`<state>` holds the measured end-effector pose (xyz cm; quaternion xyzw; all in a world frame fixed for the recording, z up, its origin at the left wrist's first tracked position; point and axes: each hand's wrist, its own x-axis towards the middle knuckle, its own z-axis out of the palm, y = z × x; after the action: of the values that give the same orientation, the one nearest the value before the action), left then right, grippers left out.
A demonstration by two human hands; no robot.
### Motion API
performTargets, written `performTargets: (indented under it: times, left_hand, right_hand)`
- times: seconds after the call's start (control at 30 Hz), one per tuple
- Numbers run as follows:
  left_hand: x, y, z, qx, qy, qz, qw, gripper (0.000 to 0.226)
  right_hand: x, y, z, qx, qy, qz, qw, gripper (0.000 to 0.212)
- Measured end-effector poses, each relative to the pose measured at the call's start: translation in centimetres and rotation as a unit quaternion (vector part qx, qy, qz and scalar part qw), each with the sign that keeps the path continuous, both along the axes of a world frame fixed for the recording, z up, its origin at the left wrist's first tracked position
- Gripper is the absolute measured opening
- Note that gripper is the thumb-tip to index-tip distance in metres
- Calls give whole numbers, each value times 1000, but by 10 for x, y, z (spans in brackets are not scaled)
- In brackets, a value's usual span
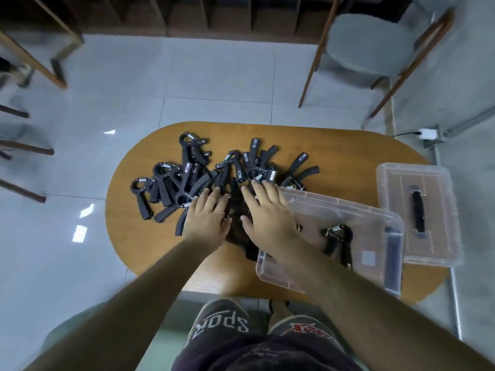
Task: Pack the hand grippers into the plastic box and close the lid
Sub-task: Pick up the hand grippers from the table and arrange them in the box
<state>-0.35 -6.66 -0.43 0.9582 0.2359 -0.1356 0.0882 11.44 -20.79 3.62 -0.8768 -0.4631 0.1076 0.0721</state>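
Blur smears the dark patch between my hands, so I cannot tell what lies there, and my palms hide whatever is under them. My left hand [206, 219] and my right hand [269, 216] lie side by side, palms down, fingers straight and spread, gripping nothing; their fingertips reach the near edge of the heap of black spring hand grippers [203, 170]. My right forearm crosses the near left corner of the clear plastic box [337, 203] and covers part of its rim. That box stands open just right of the heap, with one black hand gripper [338, 241] inside. The clear plastic lid with a black handle [401, 188] lies flat farther right; whether it touches the box I cannot tell. All of this rests on an oval brown wooden table [321, 137]. Beyond it lie pale floor tiles [214, 76] and a grey padded chair with wooden legs [375, 41].
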Motion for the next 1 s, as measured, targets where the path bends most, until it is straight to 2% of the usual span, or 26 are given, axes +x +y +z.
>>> performTargets:
  times: [0.13, 0.23, 0.37, 0.47, 0.6, 0.67, 0.77, 0.9, 1.0]
  left_hand:
    - [-4, 38, -24, -24, 79, 29, 996, 68]
    - [-4, 59, -40, -24, 103, 42, 993, 68]
    - [-8, 87, -59, -25, 96, 67, 993, 71]
    - [-9, 110, -74, -40, 123, 95, 987, 75]
    - [-10, 131, -95, -64, 158, 75, 983, 80]
    - [-11, 135, -102, -76, 150, 72, 983, 81]
    - [-14, 140, -106, -89, 115, 72, 987, 82]
    - [-25, 148, -95, -117, 45, 79, 989, 93]
    - [-34, 152, -72, -117, -35, 62, 991, 101]
  right_hand:
    - [1, 56, -37, -103, 36, 27, 994, 71]
    - [2, 84, -63, -163, 56, 28, 985, 76]
    - [-8, 124, -87, -173, 92, 31, 980, 74]
    - [-10, 156, -103, -167, 97, 35, 981, 79]
    - [-5, 192, -118, -170, 98, 47, 979, 81]
    - [-2, 203, -121, -173, 97, 47, 979, 72]
    - [0, 210, -124, -153, 70, 61, 984, 43]
    - [-2, 198, -117, -98, 24, 79, 992, 35]
    - [-1, 174, -103, -5, -28, 75, 997, 26]
